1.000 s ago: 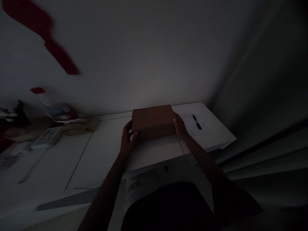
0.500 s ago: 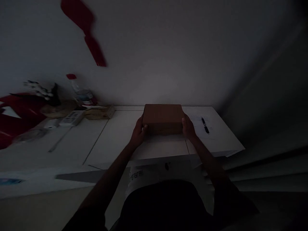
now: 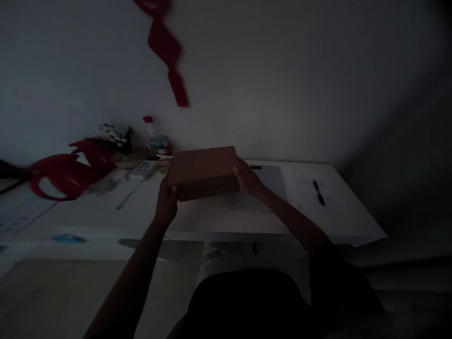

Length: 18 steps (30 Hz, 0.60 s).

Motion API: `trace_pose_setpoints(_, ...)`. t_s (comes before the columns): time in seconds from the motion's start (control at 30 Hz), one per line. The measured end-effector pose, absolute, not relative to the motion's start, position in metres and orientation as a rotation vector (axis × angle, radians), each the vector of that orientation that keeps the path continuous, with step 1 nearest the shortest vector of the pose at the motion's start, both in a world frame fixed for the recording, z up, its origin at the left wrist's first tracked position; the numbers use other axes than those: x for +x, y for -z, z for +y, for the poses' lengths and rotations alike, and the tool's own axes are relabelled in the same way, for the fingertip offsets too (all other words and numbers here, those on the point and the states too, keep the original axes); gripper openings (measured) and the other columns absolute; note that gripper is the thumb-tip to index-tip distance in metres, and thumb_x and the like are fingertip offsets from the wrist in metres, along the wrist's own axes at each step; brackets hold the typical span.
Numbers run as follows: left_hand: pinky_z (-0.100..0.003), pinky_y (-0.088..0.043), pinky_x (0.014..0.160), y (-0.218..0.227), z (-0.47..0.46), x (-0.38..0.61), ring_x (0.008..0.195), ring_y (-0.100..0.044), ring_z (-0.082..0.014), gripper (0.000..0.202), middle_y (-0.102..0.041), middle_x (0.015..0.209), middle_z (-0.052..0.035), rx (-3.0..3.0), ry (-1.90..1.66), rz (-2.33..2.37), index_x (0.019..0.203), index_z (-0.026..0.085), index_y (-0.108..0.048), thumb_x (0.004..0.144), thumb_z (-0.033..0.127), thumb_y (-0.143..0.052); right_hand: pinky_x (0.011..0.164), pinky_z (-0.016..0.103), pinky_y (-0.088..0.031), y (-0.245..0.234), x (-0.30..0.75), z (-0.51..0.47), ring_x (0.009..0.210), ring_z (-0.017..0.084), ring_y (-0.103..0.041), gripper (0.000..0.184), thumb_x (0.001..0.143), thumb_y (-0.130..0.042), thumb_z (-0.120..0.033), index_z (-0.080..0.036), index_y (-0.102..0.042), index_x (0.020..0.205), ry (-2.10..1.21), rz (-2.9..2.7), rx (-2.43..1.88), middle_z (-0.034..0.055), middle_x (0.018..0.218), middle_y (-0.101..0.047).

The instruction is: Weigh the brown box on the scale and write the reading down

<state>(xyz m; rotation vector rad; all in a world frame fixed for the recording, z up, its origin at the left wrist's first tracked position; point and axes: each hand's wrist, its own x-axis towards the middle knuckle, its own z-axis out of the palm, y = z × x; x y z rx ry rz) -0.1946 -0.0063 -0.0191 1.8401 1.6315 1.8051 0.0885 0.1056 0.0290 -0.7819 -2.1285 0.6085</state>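
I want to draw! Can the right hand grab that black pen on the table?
Probably not right now: the right hand is gripping the brown box together with the left hand. The pen lies uncovered to its right on the white table, apart.

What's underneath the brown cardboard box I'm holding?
Under the box, gripped by left hand and right hand, lies white table; a grey sheet shows beside it. Anything directly beneath is hidden.

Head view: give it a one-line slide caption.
Both hands, left hand and right hand, hold a brown cardboard box above a white table.
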Motion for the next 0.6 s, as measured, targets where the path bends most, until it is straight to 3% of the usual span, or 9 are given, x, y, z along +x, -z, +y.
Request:
trace_pose_setpoints(0.2, -0.044, -0.035, 0.115, 0.036, -0.04, -0.235, 0.131, -0.047, -0.03, 0.078, -0.051, 0.139, -0.0185, 1.607, -1.835, 1.819, 0.138, 0.008, -0.046, 0.093, 0.071, -0.043, 0.12, 0.044, -0.031, -0.011, 0.025, 0.106, 0.143, 0.027, -0.03, 0.072, 0.101, -0.02, -0.062, -0.013, -0.025, 0.154, -0.811, -2.187, -0.629, 0.0169, 0.152, -0.032)
trace_pose_setpoints(0.6, -0.046, -0.033, 0.117, 0.079, -0.055, -0.257, 0.138, -0.042, -0.0346, 0.085, -0.045, 0.147, -0.0212, 1.461, -1.848, 1.864, 0.143, 0.008, -0.043, 0.089, 0.074, -0.048, 0.124, 0.038, -0.023, 0.015, 0.001, 0.103, 0.145, 0.023, -0.027, 0.066, 0.103, -0.024, -0.05, -0.007, -0.024, 0.152, -0.89, -2.262, -0.597, 0.0181, 0.154, -0.028)
